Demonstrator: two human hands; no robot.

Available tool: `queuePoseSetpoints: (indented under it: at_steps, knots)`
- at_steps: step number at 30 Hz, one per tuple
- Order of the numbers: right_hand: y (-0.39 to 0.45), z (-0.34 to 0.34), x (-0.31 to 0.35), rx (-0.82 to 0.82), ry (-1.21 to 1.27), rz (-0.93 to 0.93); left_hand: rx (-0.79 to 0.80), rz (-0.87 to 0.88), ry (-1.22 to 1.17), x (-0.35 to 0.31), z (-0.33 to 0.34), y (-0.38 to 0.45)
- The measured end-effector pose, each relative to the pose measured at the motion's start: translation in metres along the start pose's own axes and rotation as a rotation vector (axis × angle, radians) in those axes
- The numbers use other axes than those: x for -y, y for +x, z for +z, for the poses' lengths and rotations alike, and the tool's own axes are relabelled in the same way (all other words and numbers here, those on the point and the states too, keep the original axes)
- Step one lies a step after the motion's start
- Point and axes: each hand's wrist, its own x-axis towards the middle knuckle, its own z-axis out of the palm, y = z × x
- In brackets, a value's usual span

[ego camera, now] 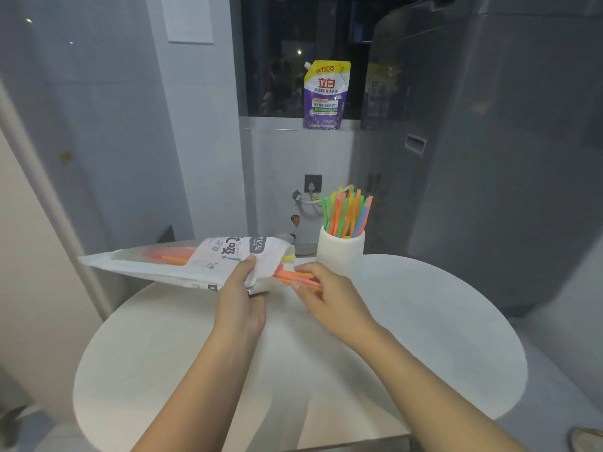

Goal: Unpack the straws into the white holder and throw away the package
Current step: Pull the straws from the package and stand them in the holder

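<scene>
Small utility corner, grey walls, dark window at the far side; a round white table fills the near ground.

Straw package: white printed bag, held level above the table's far-left part, open mouth pointing right. Left hand clamped around the bag near its mouth. Right hand just right of the mouth, fingers pinched on a few orange straws half out of the bag. More orange straws show through the bag's clear window.

White holder stands upright at the table's far edge, just beyond the right hand, already packed with mixed-colour straws.

Step in hand, as I read it: drawing out a late batch. Next: pull the bunch clear, tip it upright, drop it in the holder.

Detergent pouch on the far sill, grey appliance at right.
</scene>
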Motion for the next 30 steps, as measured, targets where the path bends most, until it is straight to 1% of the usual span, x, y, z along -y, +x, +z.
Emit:
queuePoseSetpoints:
  at_steps: [2,3,8,11,14,18,24,30]
  knots:
    - [0.002,0.002,0.001,-0.059,0.227,0.061,-0.015,0.009,0.009,-0.001,-0.001,0.001]
    - [0.004,0.001,0.001,-0.086,0.295,0.082,-0.02,0.016,0.007,-0.001,-0.001,0.001]
    - [0.008,-0.014,-0.002,-0.068,0.49,0.172,-0.123,0.048,-0.023,-0.005,-0.003,0.004]
    - [0.009,-0.024,-0.007,-0.091,0.616,0.215,-0.181,0.068,-0.05,-0.008,-0.006,0.009]
    - [0.009,-0.024,-0.007,-0.102,0.797,0.264,-0.188,0.074,-0.059,-0.008,-0.005,0.009]
    - [0.008,-0.005,-0.001,-0.138,0.943,0.267,-0.206,0.083,-0.083,-0.004,-0.001,0.007]
    - [0.01,0.011,0.006,-0.218,0.918,0.258,-0.174,0.075,-0.042,0.003,0.002,0.001]
    - [0.009,0.021,0.007,-0.288,0.998,0.378,-0.159,0.082,-0.046,0.004,0.005,-0.002]
